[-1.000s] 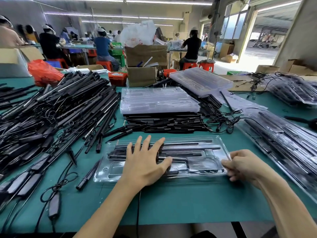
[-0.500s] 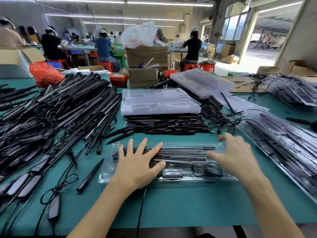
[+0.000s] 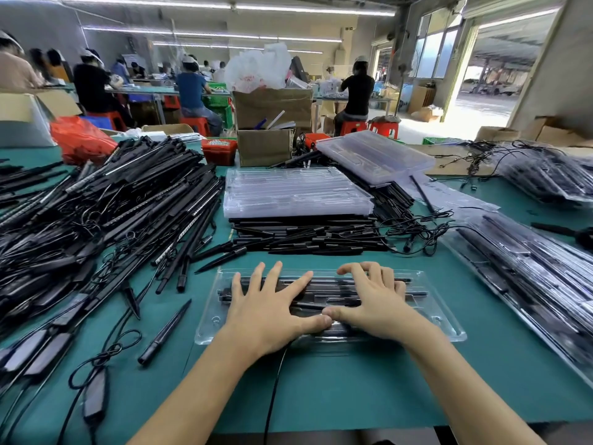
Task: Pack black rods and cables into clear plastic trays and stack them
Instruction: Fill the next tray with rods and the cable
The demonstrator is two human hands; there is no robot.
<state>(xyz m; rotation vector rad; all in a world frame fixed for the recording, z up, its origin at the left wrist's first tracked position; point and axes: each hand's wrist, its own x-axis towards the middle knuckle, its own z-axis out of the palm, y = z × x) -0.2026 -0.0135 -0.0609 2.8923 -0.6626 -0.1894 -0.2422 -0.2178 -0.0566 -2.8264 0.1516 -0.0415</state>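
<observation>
While pressed flat on the tray (image 3: 446, 319), left hand (image 3: 266, 313) spread wide, fingers straight, holding nothing; right hand (image 3: 375, 303) alongside, fingers a little bent, tips down on the lid, thumbs touching; under both palms, rods (image 3: 414, 293) lying lengthwise inside; left of the left fingers, a loose spike (image 3: 163, 332) and cable (image 3: 106, 351) on the green table (image 3: 353, 390); further left, heaped rods and cables (image 3: 96, 213); beyond the fingertips, a row of spikes (image 3: 308, 239) beneath stacked empty trays (image 3: 295, 194); right of the right fingers, packed trays (image 3: 526, 274).
</observation>
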